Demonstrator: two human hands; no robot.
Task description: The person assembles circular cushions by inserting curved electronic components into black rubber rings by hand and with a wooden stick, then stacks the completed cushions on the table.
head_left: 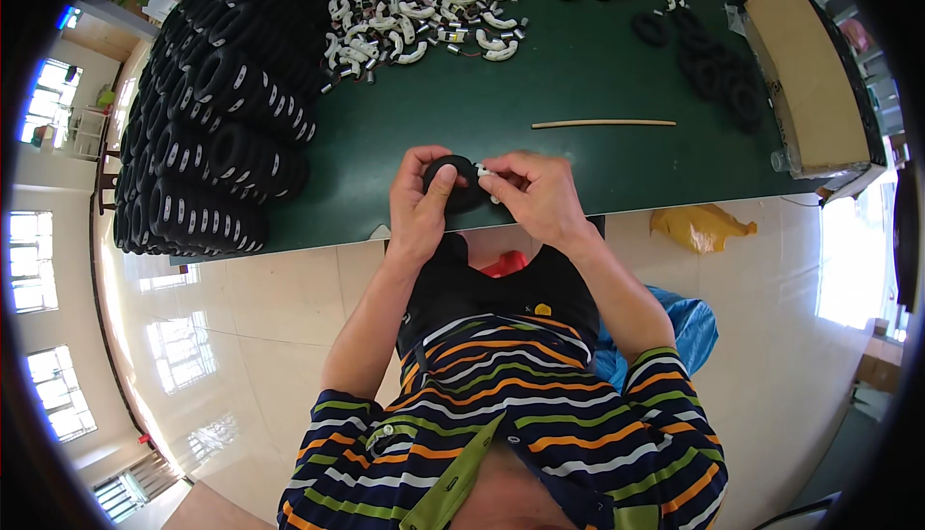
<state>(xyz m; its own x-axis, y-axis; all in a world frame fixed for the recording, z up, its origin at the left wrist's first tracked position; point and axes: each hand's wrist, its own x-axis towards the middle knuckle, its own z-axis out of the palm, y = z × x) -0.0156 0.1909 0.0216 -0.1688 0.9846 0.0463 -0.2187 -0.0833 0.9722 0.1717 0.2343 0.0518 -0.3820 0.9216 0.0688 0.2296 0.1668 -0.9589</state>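
Observation:
My left hand [418, 212] grips a black rubber tyre [466, 200] over the table's near edge, with the thumb on its face and the fingers behind. Against the tyre's right side, my right hand [541, 200] pinches a small white plastic part [484, 172] between thumb and fingers. Much of that part is covered by the fingertips, and I cannot tell whether it sits inside the tyre or only touches it. Farther off on the green table [405, 135] lies a thin wooden stick [604, 123], apart from both hands.
Black tyres [207, 159] with white labels are stacked high at the left. White curved parts with small metal cylinders [462, 10] heap at the back. Loose black tyres [713, 67] lie at the right beside a cardboard box [805, 58]. A yellow bag [701, 228] rests on the floor.

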